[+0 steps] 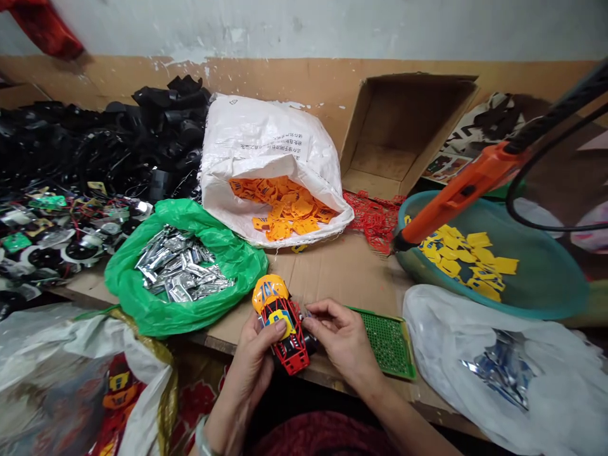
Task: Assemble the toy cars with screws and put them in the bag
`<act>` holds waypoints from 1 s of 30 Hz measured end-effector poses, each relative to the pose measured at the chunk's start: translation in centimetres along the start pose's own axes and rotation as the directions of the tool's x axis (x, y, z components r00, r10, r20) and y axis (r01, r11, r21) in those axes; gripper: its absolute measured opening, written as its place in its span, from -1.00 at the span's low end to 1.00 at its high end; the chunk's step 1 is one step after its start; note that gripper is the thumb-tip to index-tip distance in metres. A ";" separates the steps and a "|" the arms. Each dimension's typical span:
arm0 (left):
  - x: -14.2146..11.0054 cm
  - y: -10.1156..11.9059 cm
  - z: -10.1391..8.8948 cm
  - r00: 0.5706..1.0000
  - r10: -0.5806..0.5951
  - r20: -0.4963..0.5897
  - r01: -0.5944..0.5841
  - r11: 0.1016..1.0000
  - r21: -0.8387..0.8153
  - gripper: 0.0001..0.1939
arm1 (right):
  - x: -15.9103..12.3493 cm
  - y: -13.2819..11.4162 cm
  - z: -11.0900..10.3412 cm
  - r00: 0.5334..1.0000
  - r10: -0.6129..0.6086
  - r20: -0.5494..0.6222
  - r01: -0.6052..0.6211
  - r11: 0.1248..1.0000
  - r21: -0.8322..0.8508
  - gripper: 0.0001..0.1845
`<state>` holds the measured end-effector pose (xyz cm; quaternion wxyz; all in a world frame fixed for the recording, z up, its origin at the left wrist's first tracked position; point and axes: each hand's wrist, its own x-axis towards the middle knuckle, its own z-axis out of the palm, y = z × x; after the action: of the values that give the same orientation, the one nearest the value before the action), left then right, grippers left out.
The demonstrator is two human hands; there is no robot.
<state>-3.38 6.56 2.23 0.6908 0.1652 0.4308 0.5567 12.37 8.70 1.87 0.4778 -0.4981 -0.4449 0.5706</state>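
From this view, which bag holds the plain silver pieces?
The green plastic bag, nearest the left hand; the white woven sack holds orange pieces, and the translucent white bag blue-and-silver ones.

Ahead of the fingers (323, 310) around the red toy buggy (285, 335), a stretch of cardboard sheet (342, 272) leaves a passage on the surface. The green plastic bag (242, 272) bulges in on the left. Just right, a green perforated board (387, 342) lies in the way, then a white plastic bag (475, 354). Farther ahead-right, a teal basin (536, 304) and an orange-handled tool (456, 196) obstruct.
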 end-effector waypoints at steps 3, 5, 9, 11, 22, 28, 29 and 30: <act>-0.1 0.4 -0.4 0.999 -0.038 0.005 0.038 0.997 -0.073 -0.54 | -0.4 0.1 0.1 0.997 0.016 0.072 -0.019 0.999 0.037 -0.73; -0.1 0.8 -0.5 0.998 -0.057 0.013 0.059 0.991 -0.123 -0.51 | -0.8 0.2 0.2 0.987 0.051 0.155 -0.062 0.996 0.068 -0.63; -0.1 1.2 -0.6 0.998 -0.059 0.009 0.060 0.986 -0.158 -0.52 | -1.7 0.0 0.4 0.931 0.170 0.323 -0.222 0.967 0.129 -0.49; -0.2 1.3 -0.7 0.998 -0.060 0.003 0.060 0.984 -0.165 -0.53 | -1.8 -0.2 0.5 0.917 0.165 0.364 -0.229 0.964 0.139 -0.49; -0.4 0.4 -1.4 0.996 0.023 -0.084 -0.025 1.000 -0.014 -0.42 | 0.3 0.3 -0.1 0.966 0.234 0.114 -0.259 0.899 0.353 -0.51; -0.4 0.3 -1.1 0.997 0.027 -0.069 -0.026 0.999 0.021 -0.38 | 0.1 0.3 -0.2 0.962 0.259 0.085 -0.272 0.913 0.304 -0.42; -0.4 0.3 -1.1 0.998 0.021 -0.066 -0.019 1.000 0.022 -0.38 | 0.0 0.3 -0.2 0.964 0.254 0.082 -0.266 0.920 0.287 -0.40; -0.4 0.2 -1.2 0.998 0.018 -0.066 -0.017 1.000 0.023 -0.39 | 0.0 0.4 -0.2 0.967 0.245 0.076 -0.256 0.929 0.266 -0.39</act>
<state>-4.44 5.99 1.89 0.6694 0.1582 0.4582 0.5630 12.48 8.66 1.49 0.4560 -0.4679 -0.3043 0.6932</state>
